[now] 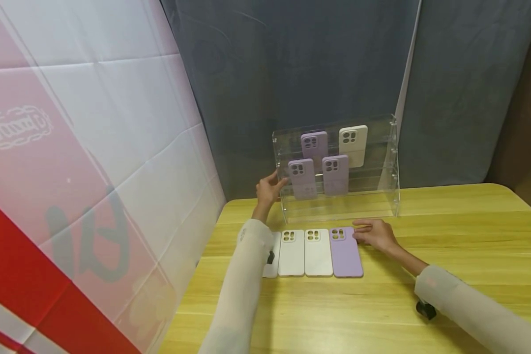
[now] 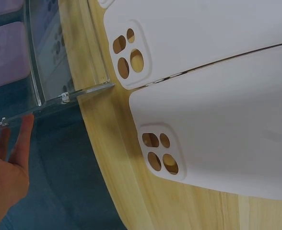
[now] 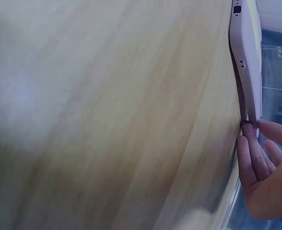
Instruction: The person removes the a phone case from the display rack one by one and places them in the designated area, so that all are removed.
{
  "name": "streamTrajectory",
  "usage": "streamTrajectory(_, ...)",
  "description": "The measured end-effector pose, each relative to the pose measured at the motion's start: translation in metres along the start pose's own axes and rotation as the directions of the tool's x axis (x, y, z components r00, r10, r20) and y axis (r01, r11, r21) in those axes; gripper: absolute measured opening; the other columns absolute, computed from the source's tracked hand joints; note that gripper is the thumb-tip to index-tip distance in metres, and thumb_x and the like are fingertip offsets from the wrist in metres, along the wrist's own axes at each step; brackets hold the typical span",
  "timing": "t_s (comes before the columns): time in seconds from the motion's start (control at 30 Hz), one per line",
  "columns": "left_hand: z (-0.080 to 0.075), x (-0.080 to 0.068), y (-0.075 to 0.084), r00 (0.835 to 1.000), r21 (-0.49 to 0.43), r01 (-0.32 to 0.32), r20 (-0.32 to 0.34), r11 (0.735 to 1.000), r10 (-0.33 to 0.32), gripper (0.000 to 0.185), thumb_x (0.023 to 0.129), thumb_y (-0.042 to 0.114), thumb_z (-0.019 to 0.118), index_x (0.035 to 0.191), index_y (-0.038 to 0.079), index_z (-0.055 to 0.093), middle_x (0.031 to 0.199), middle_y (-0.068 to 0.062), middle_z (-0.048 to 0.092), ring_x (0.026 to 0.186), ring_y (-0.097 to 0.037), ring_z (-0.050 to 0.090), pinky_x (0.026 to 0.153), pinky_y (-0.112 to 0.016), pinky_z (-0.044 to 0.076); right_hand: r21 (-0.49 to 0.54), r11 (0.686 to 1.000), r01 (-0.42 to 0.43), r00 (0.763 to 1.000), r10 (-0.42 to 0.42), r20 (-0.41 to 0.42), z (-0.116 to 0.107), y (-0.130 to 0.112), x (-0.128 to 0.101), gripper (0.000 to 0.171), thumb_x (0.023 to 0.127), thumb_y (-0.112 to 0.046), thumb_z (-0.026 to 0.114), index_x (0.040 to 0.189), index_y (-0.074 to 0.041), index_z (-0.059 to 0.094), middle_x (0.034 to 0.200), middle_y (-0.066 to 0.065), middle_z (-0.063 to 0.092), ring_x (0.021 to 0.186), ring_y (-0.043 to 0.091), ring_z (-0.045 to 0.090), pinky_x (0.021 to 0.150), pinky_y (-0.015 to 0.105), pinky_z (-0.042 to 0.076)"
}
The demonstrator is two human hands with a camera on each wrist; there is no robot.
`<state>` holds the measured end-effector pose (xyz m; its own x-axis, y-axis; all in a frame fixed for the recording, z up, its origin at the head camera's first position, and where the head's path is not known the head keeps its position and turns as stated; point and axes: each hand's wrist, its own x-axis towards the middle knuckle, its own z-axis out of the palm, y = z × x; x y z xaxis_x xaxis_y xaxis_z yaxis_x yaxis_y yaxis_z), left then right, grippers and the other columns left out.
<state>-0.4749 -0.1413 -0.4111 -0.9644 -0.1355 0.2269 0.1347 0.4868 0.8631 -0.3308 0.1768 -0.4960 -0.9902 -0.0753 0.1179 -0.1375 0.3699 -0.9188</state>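
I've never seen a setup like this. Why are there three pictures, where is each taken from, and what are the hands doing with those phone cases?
There is no machine here: a person works with bare hands and wears three cameras. The wide picture comes from a camera on the head, looking down at a wooden table. The other two come from cameras on the wrists, so they show close, tilted views.

On the table stands a clear acrylic rack with three purple cases and one white case on its shelves. In front of it lies a row of cases: white ones and, at the right end, a purple case.

The left hand touches the rack's left edge with straight fingers. The right hand touches the top corner of the purple case; the right wrist view shows its fingertips at that case's edge.
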Motion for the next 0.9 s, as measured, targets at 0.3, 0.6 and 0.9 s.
streamTrajectory(0.3, -0.001, 0.001, 0.0, 1.0, 0.012, 0.002, 0.002, 1.0, -0.002, 0.064, 0.091, 0.041, 0.081, 0.148, 0.024, 0.058, 0.134, -0.013, 0.069, 0.112, -0.032, 0.071, 0.059, -0.027, 0.067, -0.068, 0.996, 0.056, 0.998, -0.056, -0.004, -0.002, -0.001, -0.003, 0.04, 0.091, -0.003, 0.079, 0.127, 0.01, 0.068, 0.108, 0.026, 0.075, 0.089, 0.033, 0.078, 0.068, 0.034, 0.069)
streamTrajectory(0.6, 0.0, 0.002, 0.002, 1.0, -0.001, 0.025, 0.006, 1.0, -0.025, 0.062, 0.092, 0.037, 0.081, 0.149, 0.025, 0.058, 0.136, -0.014, 0.068, 0.119, -0.033, 0.068, 0.058, -0.028, 0.066, -0.163, 0.981, 0.106, 0.993, -0.112, -0.024, -0.005, 0.001, 0.0, 0.038, 0.09, -0.007, 0.082, 0.124, 0.005, 0.072, 0.104, 0.02, 0.078, 0.09, 0.031, 0.078, 0.064, 0.024, 0.065)
streamTrajectory(0.9, -0.001, -0.002, 0.003, 1.0, 0.011, 0.012, 0.004, 1.0, -0.012, 0.063, 0.093, 0.04, 0.08, 0.149, 0.024, 0.058, 0.136, -0.014, 0.068, 0.119, -0.033, 0.068, 0.058, -0.029, 0.067, -0.27, 0.927, 0.262, 0.957, -0.286, -0.052, -0.021, -0.009, 0.021, 0.035, 0.091, -0.012, 0.08, 0.123, 0.002, 0.073, 0.101, 0.018, 0.078, 0.055, 0.028, 0.07, 0.035, 0.019, 0.029)
